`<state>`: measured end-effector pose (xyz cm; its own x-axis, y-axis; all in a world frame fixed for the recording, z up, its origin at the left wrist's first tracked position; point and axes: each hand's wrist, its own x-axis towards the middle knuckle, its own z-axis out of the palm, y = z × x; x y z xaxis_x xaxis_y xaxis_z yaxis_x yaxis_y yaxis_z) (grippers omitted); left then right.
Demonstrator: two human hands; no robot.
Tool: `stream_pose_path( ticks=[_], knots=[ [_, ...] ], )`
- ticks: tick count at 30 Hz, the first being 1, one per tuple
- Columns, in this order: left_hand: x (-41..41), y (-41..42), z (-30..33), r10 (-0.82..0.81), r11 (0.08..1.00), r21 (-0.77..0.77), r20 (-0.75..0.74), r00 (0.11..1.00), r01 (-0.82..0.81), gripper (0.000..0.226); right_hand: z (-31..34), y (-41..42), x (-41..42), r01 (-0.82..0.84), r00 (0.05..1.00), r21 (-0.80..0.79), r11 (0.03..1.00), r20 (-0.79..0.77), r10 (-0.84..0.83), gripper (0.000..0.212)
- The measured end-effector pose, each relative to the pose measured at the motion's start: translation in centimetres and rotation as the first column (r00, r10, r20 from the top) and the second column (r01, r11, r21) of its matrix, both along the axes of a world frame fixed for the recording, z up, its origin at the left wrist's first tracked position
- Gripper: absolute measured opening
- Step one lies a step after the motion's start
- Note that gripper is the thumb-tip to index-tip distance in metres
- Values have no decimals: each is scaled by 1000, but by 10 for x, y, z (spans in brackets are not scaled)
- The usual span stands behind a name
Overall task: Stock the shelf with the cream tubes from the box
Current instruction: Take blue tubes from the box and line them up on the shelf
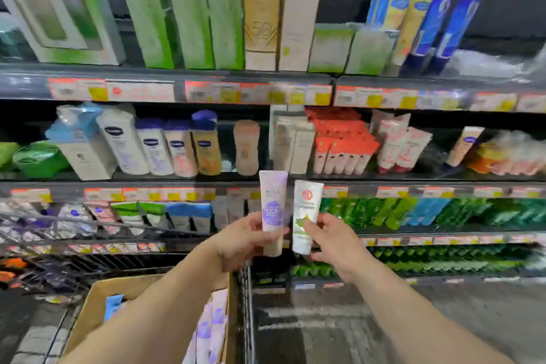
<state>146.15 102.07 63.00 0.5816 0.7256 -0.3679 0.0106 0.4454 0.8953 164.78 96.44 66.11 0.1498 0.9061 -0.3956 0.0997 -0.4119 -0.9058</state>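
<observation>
My left hand (pixel 242 241) holds a lilac cream tube (pixel 272 204) upright, cap down, in front of the shelves. Right beside it, my right hand (pixel 335 241) pinches a white tube with a green print and a red emblem (pixel 305 213), also upright. The two tubes stand side by side, a small gap between them. Below my left forearm sits the open cardboard box (pixel 88 313), with several more lilac tubes (pixel 211 331) and a blue one (pixel 113 304) lying in it. The picture is blurred.
The box rides in a wire shopping cart (pixel 246 319) at the lower left. Behind the tubes runs a shelf edge with price labels (pixel 177 195). Lotion bottles (pixel 153 145) and red-capped tubes (pixel 342 148) fill the shelf above; green tubes (pixel 413 213) fill the one below.
</observation>
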Motion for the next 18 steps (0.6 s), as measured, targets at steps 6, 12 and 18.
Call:
stream_pose_path(
  ticks=[6, 12, 18],
  knots=[
    [196, -37, 50, -46, 989, 140, -6, 999, 46, 53, 49, -59, 197, 112, 986, 112, 987, 108, -124, 14],
    [354, -59, 109, -136, 960, 255, 50, 989, 119, 31, 106, -115, 341, 219, 939, 237, 947, 213, -270, 10],
    [448, -42, 148, -180, 911, 378, 2, 984, 166, 23, 128, -123, 435, 338, 906, 309, 889, 146, -396, 30]
  ],
)
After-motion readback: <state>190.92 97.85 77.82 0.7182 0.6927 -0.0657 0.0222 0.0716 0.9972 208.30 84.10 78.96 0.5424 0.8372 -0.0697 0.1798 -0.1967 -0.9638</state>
